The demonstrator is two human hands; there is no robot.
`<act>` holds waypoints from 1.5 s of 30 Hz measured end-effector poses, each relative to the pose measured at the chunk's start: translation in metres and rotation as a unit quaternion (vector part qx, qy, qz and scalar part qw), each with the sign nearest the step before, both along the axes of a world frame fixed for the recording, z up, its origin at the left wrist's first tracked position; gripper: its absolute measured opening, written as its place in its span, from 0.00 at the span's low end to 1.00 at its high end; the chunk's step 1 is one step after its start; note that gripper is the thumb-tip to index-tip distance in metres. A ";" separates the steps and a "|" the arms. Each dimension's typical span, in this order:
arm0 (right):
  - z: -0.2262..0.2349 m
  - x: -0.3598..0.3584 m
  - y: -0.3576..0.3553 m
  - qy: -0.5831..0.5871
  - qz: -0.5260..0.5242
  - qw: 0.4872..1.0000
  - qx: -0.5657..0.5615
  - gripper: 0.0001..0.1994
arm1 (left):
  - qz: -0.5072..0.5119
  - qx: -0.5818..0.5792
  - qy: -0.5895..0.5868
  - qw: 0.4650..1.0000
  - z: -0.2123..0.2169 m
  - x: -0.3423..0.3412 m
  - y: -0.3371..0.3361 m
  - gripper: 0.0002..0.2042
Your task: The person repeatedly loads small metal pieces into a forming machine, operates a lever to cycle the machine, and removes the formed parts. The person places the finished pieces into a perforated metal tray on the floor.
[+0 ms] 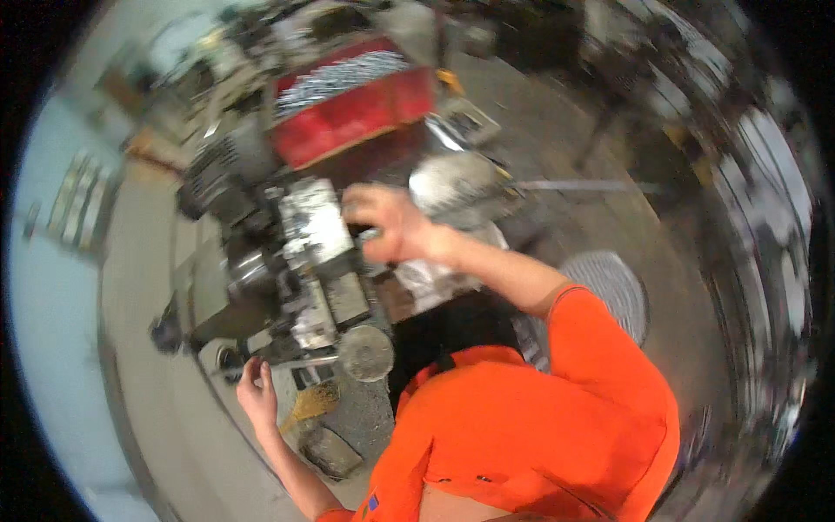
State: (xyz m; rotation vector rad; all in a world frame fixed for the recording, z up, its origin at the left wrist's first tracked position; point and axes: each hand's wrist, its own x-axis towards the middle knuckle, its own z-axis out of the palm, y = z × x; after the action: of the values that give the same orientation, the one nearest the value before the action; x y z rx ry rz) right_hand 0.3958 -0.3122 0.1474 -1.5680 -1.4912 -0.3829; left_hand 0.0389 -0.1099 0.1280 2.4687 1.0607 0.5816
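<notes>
My left hand point(257, 391) is at the lower left, its thumb and fingers closed around a thin metal rod point(304, 362). The rod runs sideways toward a round, dirty grey disc point(365, 353) at the near end of a machine. Over the middle of that machine is my right hand point(390, 224), blurred, with its fingers bent. A small pale grey bit shows between thumb and fingers, too smeared to name. Just left of this hand lies a bright metal block point(318, 223) on the machine, flecked with dark bits. A shiny cylindrical part point(252, 273) sits farther left.
A red bin point(357, 117) filled with many small metal pieces stands beyond the machine. Right of it is a round grey lid-like thing point(459, 184). A brush with yellow bristles point(313, 402) and a grey tray point(330, 452) lie near my left forearm. A ridged round object point(604, 291) is at right.
</notes>
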 end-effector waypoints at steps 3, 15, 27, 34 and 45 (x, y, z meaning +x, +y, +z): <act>-0.086 -0.034 -0.100 0.152 -0.082 0.974 -0.145 0.22 | -0.100 0.007 0.064 0.993 -0.022 0.050 -0.005 0.14; -0.286 -0.107 -0.465 0.423 -0.604 0.496 -0.459 0.17 | -0.072 -0.154 0.067 0.983 -0.088 0.068 0.022 0.13; -0.294 -0.023 -0.494 0.382 -0.594 0.493 -0.508 0.20 | -0.055 -0.062 0.077 0.994 -0.099 0.053 0.027 0.15; -0.299 -0.008 -0.496 0.275 -0.522 0.541 -0.599 0.17 | -0.006 -0.113 0.125 0.986 -0.103 0.041 0.030 0.13; -0.085 -0.060 -0.180 0.259 -0.035 0.945 -0.196 0.21 | -0.204 -0.303 -0.004 0.931 0.044 0.128 -0.091 0.15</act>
State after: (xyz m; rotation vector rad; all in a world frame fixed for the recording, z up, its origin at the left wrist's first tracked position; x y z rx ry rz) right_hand 0.3356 -0.4925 0.0620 -1.8513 -1.1390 0.2963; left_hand 0.1668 -0.2014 0.1723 2.0315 0.5689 0.1033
